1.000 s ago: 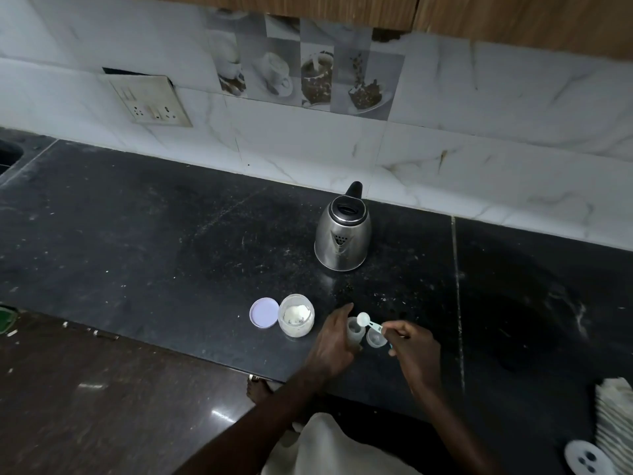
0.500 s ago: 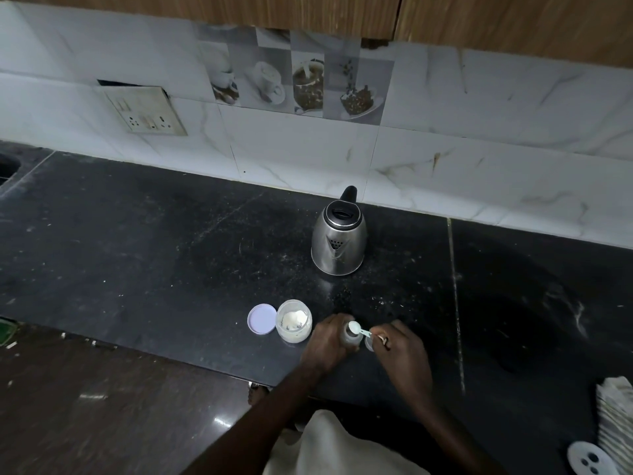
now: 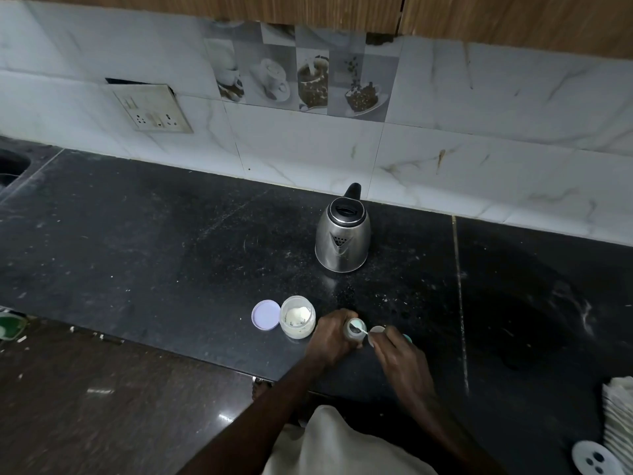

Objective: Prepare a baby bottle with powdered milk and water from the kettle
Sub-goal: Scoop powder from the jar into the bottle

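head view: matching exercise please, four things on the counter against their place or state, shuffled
1 shiny steel kettle
2 round lilac lid
3 clear jar of white powder
4 small white scoop

a lying flat, left of the jar
b at the mouth of the small clear bottle, pinched by the right hand
c standing farthest back
d open, between lid and left hand

Pairs: 1-c, 2-a, 3-d, 4-b

A home kitchen: a black stone surface (image 3: 154, 234) runs under marble-look wall tiles (image 3: 496, 108), with coffee-cup picture tiles (image 3: 301, 73) upper centre and wooden cabinets (image 3: 239, 8) along the top. A socket plate (image 3: 150, 109) sits upper left, a sink (image 3: 10, 166) at the left edge, a steel kettle (image 3: 342, 240) at centre.
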`<state>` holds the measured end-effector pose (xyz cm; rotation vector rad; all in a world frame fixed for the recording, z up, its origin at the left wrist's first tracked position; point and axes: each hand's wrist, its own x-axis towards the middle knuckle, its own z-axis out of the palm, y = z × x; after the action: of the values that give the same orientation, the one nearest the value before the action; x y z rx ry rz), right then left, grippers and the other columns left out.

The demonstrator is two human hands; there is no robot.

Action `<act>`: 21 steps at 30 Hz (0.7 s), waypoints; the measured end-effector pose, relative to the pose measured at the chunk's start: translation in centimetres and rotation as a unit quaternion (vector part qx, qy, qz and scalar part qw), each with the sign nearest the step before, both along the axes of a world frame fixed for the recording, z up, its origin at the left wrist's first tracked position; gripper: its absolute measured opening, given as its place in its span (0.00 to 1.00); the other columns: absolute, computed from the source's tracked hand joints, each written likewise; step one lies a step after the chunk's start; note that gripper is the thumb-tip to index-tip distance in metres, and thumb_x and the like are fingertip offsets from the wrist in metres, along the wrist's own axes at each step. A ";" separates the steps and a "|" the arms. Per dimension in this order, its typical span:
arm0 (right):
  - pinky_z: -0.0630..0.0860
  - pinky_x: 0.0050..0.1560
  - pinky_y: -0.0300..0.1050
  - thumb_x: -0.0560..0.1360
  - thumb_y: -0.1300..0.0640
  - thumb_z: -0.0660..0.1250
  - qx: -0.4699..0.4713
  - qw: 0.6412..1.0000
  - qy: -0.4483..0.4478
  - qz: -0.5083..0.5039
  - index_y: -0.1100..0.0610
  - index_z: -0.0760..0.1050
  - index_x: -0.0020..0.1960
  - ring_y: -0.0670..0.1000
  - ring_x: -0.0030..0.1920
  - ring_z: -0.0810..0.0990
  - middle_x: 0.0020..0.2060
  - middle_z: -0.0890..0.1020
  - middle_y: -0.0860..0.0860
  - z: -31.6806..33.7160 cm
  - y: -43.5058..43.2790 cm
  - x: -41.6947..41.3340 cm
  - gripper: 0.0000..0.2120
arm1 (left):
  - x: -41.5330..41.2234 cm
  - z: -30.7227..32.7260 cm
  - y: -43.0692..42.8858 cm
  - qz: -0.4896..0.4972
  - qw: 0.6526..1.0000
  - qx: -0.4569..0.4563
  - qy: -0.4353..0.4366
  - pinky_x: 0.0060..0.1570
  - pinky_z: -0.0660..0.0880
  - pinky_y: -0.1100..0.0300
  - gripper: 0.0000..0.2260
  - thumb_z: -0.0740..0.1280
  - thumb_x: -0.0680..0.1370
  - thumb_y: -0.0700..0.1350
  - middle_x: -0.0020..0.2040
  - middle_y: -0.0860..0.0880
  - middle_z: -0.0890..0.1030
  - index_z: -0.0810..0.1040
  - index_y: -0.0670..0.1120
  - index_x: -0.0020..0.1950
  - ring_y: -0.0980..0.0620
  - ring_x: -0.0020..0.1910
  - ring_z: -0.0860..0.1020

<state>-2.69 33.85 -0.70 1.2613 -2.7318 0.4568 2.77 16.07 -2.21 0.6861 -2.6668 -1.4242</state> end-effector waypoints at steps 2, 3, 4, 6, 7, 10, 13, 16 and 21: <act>0.79 0.32 0.42 0.64 0.65 0.84 -0.015 0.999 0.026 0.018 0.57 0.87 0.51 0.52 0.36 0.84 0.44 0.84 0.51 -0.4 0.1 -0.2 0.17 | 0.0 0.0 0.0 -0.002 1.000 0.000 -0.002 0.59 0.77 0.52 0.20 0.80 0.70 0.42 0.56 0.45 0.85 0.81 0.43 0.60 0.47 0.56 0.82; 0.79 0.32 0.42 0.64 0.66 0.84 -0.024 0.999 0.035 0.025 0.58 0.87 0.52 0.52 0.37 0.84 0.45 0.84 0.51 -0.7 0.3 -0.2 0.18 | 0.0 0.1 0.0 -0.002 1.000 0.000 -0.003 0.60 0.77 0.52 0.21 0.80 0.70 0.43 0.57 0.45 0.85 0.81 0.43 0.61 0.47 0.57 0.82; 0.80 0.33 0.42 0.65 0.66 0.83 -0.033 0.998 0.041 0.031 0.58 0.87 0.53 0.52 0.37 0.84 0.46 0.84 0.51 -1.1 0.4 -0.3 0.17 | 0.0 0.1 0.0 -0.001 1.000 0.000 -0.004 0.60 0.77 0.52 0.21 0.80 0.70 0.43 0.57 0.45 0.85 0.81 0.43 0.61 0.47 0.57 0.82; 0.79 0.33 0.43 0.68 0.66 0.79 -0.049 0.997 0.044 0.035 0.58 0.87 0.54 0.52 0.38 0.84 0.46 0.83 0.51 -2.0 0.6 -0.4 0.15 | 0.0 0.0 0.0 0.001 1.000 0.001 -0.002 0.59 0.77 0.52 0.20 0.79 0.70 0.42 0.56 0.45 0.85 0.82 0.43 0.60 0.48 0.56 0.82; 0.79 0.33 0.44 0.70 0.65 0.78 -0.051 0.997 0.044 0.038 0.57 0.86 0.55 0.51 0.38 0.83 0.46 0.82 0.50 -2.4 0.7 -0.5 0.14 | 0.0 -0.2 0.0 0.002 1.000 0.001 0.003 0.57 0.77 0.52 0.19 0.79 0.70 0.42 0.55 0.46 0.85 0.82 0.43 0.59 0.48 0.54 0.82; 0.79 0.33 0.44 0.74 0.61 0.74 -0.051 0.997 0.047 0.042 0.56 0.86 0.56 0.49 0.38 0.82 0.44 0.81 0.49 -3.4 0.8 -0.6 0.11 | -0.1 -0.2 0.0 0.005 1.000 -0.002 0.007 0.56 0.77 0.55 0.19 0.80 0.69 0.42 0.54 0.47 0.86 0.82 0.43 0.58 0.50 0.53 0.83; 0.79 0.31 0.45 0.76 0.58 0.64 -0.050 0.997 0.050 0.032 0.56 0.86 0.57 0.51 0.37 0.82 0.44 0.81 0.50 -4.1 0.8 -0.5 0.14 | -0.1 0.0 0.1 0.004 1.000 -0.003 0.002 0.56 0.77 0.55 0.19 0.80 0.69 0.42 0.53 0.47 0.86 0.82 0.43 0.58 0.50 0.53 0.83; 0.79 0.32 0.46 0.76 0.58 0.64 -0.052 0.996 0.056 0.036 0.56 0.85 0.57 0.51 0.39 0.82 0.45 0.81 0.50 -4.6 1.0 -0.5 0.14 | -0.1 0.3 0.2 0.002 1.000 -0.002 0.000 0.56 0.77 0.55 0.20 0.80 0.69 0.43 0.54 0.47 0.85 0.82 0.43 0.59 0.51 0.54 0.82; 0.81 0.35 0.46 0.76 0.58 0.64 -0.043 0.997 0.044 0.040 0.56 0.85 0.58 0.51 0.40 0.83 0.46 0.81 0.50 -4.5 1.1 -0.7 0.15 | -0.1 0.7 0.2 0.002 1.000 0.000 -0.006 0.55 0.77 0.57 0.19 0.80 0.68 0.42 0.53 0.47 0.85 0.82 0.43 0.58 0.51 0.53 0.83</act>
<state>-3.37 34.92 -5.22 1.3394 -2.5679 0.5078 2.69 16.31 -1.55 0.7029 -2.6720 -1.4242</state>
